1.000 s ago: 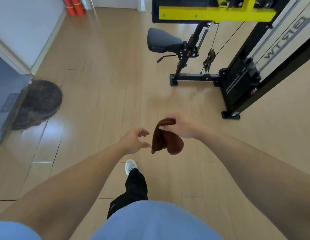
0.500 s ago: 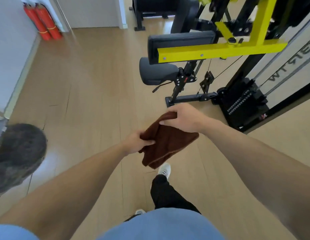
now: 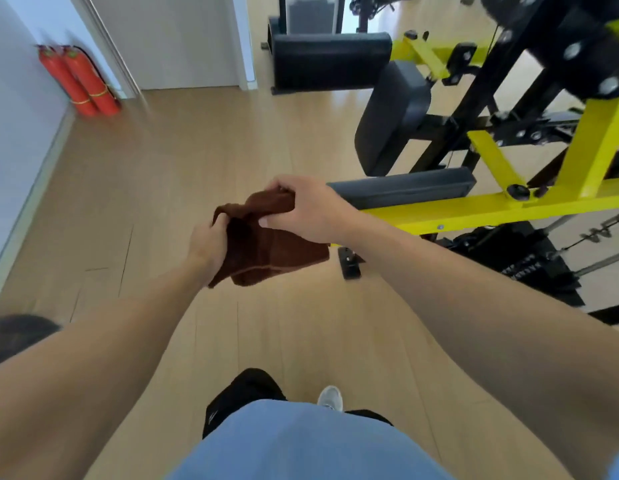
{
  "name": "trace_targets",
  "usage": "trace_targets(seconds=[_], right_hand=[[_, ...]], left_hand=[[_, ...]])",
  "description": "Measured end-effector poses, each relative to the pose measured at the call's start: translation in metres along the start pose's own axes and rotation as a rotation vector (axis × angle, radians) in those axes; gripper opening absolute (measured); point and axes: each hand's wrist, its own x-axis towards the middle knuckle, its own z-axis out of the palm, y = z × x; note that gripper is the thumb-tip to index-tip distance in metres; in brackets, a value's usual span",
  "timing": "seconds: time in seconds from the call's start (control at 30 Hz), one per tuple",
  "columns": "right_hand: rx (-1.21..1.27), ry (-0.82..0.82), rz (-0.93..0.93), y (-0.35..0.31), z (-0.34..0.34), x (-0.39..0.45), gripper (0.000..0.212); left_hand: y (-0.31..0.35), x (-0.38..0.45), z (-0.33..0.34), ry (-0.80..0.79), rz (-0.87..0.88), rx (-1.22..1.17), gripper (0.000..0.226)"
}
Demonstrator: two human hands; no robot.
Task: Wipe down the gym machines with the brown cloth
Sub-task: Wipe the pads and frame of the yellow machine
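You stand on a wooden floor, looking down at both forearms stretched out ahead of you. Between them you hold the brown cloth, bunched and partly folded, in the air in front of your waist. Your left hand pinches the cloth's left edge, fingers closed around it. Your right hand grips the top right corner, fingers curled shut over a fold. The cloth touches nothing but your hands.

Just to your right stands a gym machine with a yellow frame and black uprights. A long dark pad lies along the frame, close beside your right hand. A second pad, set at a tilt, sits behind it, and a third lies farther back. The picture is blurred, so I cannot tell if any pad is already damp or wiped.

Two red extinguishers stand by the far left wall.

To do this step well, fold the cloth into a flat, firm wad that fills one palm. Then start at the near pad and wipe in long, overlapping strokes.
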Motion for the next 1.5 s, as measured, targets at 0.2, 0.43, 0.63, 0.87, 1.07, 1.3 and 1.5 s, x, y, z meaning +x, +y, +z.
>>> trace_targets(seconds=[0.2, 0.43, 0.63, 0.87, 1.07, 1.3, 1.5], right_hand=[[0.055, 0.346, 0.142, 0.025, -0.056, 0.122, 0.034], [0.011, 0.773, 0.453, 0.08, -0.131, 0.202, 0.038], [-0.338, 0.877, 0.567, 0.066, -0.219, 0.218, 0.035], [-0.875, 0.787, 1.002, 0.099, -0.267, 0.258, 0.075], [-0.865, 0.607, 1.053, 0.157, -0.199, 0.265, 0.091], [-0.969, 0.573, 0.909, 0.177, -0.214, 0.272, 0.076], [-1.123, 0.236, 0.817, 0.189, -0.241, 0.316, 0.057]], left_hand=[[0.066, 0.131, 0.031, -0.206, 0.027, 0.019, 0.037], [0.132, 0.259, 0.109, -0.593, 0.162, 0.242, 0.042], [0.208, 0.295, 0.181, -0.779, 0.34, 0.283, 0.031], [0.261, 0.323, 0.272, -0.924, 0.468, 0.402, 0.052], [0.287, 0.364, 0.32, -1.099, 0.48, 0.472, 0.029], [0.292, 0.396, 0.367, -1.156, 0.374, 0.441, 0.031], [0.303, 0.417, 0.395, -1.144, 0.284, 0.407, 0.032]])
